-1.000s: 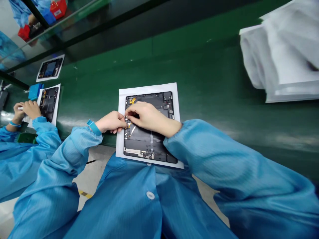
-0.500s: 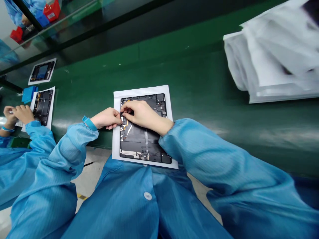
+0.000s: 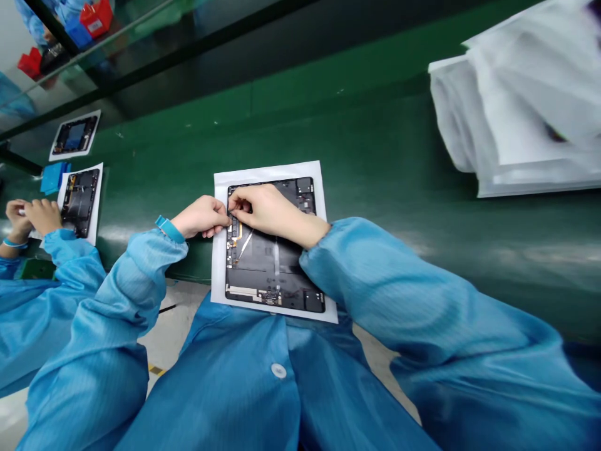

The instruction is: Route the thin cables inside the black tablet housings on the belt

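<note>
A black tablet housing (image 3: 263,263) with its inner parts exposed lies on a white sheet (image 3: 218,275) at the table's front edge. An orange flex cable (image 3: 239,235) and a thin white strip (image 3: 245,245) show along its left part. My left hand (image 3: 204,217) is closed, its fingertips at the housing's left edge; whatever they pinch is too small to name. Over the housing's upper left reaches my right hand (image 3: 263,210), thumb and fingers drawn together near the same edge. Anything between those fingers is hidden.
Bagged items (image 3: 526,119) in white sleeves are stacked at the right on the green table (image 3: 375,163). To the left, a co-worker's hands (image 3: 40,216) are beside another housing (image 3: 81,202). Farther back lie a third device (image 3: 75,134) and blue blocks (image 3: 52,178). Red bins (image 3: 96,19) stand behind the glass.
My left hand has moved slightly up along the housing's left edge. My right hand stays by the upper left corner, its fingers slightly shifted. The view has moved a little.
</note>
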`<state>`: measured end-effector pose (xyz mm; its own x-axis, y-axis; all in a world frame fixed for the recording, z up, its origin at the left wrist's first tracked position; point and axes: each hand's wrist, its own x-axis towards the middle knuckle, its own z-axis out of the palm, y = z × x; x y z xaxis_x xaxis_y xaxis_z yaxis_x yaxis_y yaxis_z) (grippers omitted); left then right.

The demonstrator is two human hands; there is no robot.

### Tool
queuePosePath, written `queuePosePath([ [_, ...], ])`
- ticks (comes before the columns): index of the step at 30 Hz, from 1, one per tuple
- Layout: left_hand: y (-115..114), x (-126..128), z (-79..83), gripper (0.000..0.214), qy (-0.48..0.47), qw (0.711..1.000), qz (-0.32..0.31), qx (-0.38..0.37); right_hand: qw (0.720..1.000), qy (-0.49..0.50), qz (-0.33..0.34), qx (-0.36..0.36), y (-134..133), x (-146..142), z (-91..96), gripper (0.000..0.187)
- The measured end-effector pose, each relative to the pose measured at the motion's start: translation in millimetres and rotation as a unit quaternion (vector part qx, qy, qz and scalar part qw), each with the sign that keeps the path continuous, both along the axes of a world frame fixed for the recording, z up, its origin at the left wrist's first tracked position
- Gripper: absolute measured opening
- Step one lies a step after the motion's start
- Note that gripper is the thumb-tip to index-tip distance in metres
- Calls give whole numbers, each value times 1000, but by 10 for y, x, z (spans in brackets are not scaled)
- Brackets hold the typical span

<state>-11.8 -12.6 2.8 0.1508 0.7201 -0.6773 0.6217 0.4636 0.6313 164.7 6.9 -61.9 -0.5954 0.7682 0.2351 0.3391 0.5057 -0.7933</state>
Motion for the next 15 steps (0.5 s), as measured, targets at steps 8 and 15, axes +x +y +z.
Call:
queuePosePath([
  [8,74,-46,-46,35,-44,999,13,-6,1000,-2,-2,-8,0,3,23,15],
  [15,120,6,-24,32,20,999,-29,37,996,-36,12,80,-50,93,-17,21],
])
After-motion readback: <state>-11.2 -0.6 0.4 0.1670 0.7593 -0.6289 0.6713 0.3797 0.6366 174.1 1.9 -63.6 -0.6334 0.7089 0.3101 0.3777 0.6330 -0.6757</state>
